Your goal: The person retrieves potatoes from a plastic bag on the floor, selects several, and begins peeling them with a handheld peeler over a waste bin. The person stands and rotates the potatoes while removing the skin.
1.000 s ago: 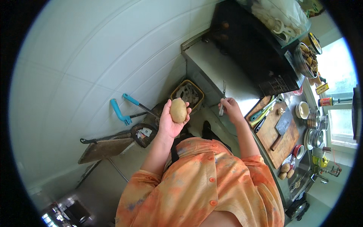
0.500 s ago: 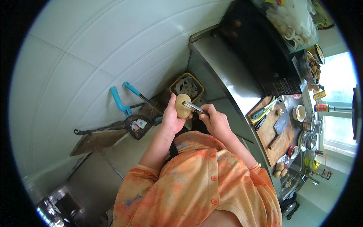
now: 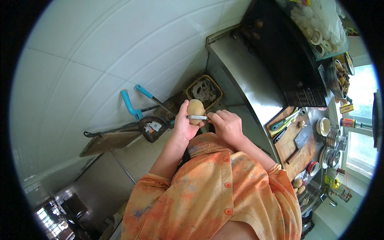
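Observation:
A pale brown potato (image 3: 195, 107) is cupped in my left hand (image 3: 185, 126), thumb along its left side and fingers beneath it. My right hand (image 3: 228, 126) grips a metal peeler (image 3: 197, 117), whose blade end lies level across the lower part of the potato. The peeler's handle is mostly hidden in my right fist. Just beyond the potato stands a yellow-rimmed bin (image 3: 218, 90) with a crumpled plastic bag (image 3: 204, 90) inside.
On the right-hand counter, a cutting board (image 3: 308, 146) carries a cleaver (image 3: 303, 138) and other utensils. Several potatoes (image 3: 298, 183) sit near it, beside bowls (image 3: 323, 126). At left, a dustpan (image 3: 150, 136) and blue-handled tools (image 3: 129, 104) lean by the tiled wall.
The peeler has turned from pointing at the potato's upper face to lying level across its lower part. My right hand has rolled over with it. The view has shifted slightly.

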Demonstrator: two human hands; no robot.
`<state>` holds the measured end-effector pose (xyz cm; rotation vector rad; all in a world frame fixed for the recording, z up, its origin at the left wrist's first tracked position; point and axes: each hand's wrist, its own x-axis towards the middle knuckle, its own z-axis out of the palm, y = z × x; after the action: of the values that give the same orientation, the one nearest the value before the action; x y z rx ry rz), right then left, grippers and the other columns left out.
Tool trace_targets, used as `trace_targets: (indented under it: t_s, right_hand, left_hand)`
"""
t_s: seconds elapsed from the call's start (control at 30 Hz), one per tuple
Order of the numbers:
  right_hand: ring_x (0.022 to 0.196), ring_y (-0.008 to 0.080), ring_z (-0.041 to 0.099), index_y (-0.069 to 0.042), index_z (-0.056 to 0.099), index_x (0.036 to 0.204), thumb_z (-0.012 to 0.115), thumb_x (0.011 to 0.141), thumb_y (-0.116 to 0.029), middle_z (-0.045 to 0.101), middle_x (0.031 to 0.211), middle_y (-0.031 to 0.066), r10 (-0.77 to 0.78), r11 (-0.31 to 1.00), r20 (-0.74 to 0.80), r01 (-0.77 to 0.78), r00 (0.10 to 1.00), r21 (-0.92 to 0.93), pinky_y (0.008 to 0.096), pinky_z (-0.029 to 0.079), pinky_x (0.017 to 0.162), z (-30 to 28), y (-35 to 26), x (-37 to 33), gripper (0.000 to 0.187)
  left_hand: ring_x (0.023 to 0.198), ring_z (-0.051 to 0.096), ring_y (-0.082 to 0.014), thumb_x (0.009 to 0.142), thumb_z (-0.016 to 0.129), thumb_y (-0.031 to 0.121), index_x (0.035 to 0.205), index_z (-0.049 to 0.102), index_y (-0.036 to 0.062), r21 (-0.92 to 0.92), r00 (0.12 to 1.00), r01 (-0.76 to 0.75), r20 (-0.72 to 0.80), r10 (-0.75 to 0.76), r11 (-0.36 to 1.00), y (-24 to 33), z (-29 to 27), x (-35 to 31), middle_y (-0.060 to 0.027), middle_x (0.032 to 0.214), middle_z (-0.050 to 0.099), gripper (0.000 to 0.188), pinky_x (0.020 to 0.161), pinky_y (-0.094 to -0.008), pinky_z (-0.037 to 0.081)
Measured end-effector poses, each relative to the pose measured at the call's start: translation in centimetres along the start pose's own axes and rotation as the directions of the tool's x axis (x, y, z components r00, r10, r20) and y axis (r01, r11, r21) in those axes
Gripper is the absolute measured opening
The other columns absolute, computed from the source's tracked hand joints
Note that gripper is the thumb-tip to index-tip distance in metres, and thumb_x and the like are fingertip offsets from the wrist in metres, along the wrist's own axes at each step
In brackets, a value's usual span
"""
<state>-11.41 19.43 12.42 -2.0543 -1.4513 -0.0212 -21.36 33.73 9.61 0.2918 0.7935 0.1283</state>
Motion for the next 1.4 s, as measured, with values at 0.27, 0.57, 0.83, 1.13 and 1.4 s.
trace_targets:
  t_s: [0.27,0.57,0.83,1.13,1.4]
  right_hand:
    - [0.065,0.0241,0.058,-0.011,0.062,0.09,0.069,0.074,-0.009,0.056,0.07,0.005,0.068,0.994,-0.005,-0.068,0.998,0.086,0.0357,0.046,0.054,0.9,1.1,1.0,0.018]
    - [0.074,0.0304,0.064,-0.013,0.062,0.097,0.061,0.088,-0.022,0.066,0.08,0.0088,0.407,0.909,0.088,-0.412,0.909,0.061,0.0403,0.049,0.059,3.9,6.2,0.1,0.013]
    - [0.085,0.0318,0.064,-0.016,0.057,0.111,0.05,0.096,-0.037,0.066,0.087,0.0126,0.644,0.651,0.394,-0.74,0.656,0.168,0.0392,0.049,0.073,4.9,8.5,0.1,0.026]
    - [0.078,0.008,0.056,0.0,0.053,0.124,0.07,0.087,-0.032,0.059,0.1,0.0032,0.41,0.286,0.567,-0.691,0.715,0.664,0.0244,0.048,0.071,2.8,0.1,2.1,0.051]
    - [0.099,0.0131,0.057,0.004,0.045,0.127,0.079,0.079,-0.029,0.059,0.108,0.0091,0.438,0.204,0.551,-0.676,0.71,0.709,0.0299,0.047,0.088,6.5,-5.1,-0.9,0.067]
  left_hand:
    - [0.069,0.058,-0.0227,0.097,0.042,0.048,0.1,0.056,0.0086,0.036,0.999,-0.015,-0.036,0.016,0.999,0.4,0.3,0.6,-0.0098,0.084,0.061,0.042,0.049,-0.0311,0.039]
    - [0.062,0.058,-0.0235,0.095,0.044,0.048,0.107,0.057,0.0106,0.165,0.994,0.099,0.035,-0.106,0.981,0.2,1.1,-0.3,-0.0115,0.084,0.061,0.041,0.042,-0.0302,0.036]
    - [0.07,0.06,-0.0222,0.096,0.042,0.051,0.107,0.057,0.0118,0.115,1.0,-0.02,0.002,0.02,0.993,1.3,0.1,0.2,-0.0094,0.086,0.063,0.043,0.05,-0.0302,0.04]
    - [0.08,0.061,-0.0184,0.096,0.041,0.054,0.108,0.057,0.0116,0.081,0.996,-0.057,0.071,0.051,0.995,1.1,-0.7,-1.1,-0.0045,0.094,0.063,0.047,0.056,-0.0325,0.045]
    - [0.092,0.061,-0.0226,0.098,0.037,0.053,0.114,0.055,0.0101,0.128,0.999,-0.046,0.027,0.043,0.991,-0.3,-5.8,-2.8,-0.0081,0.105,0.061,0.05,0.08,-0.0392,0.052]
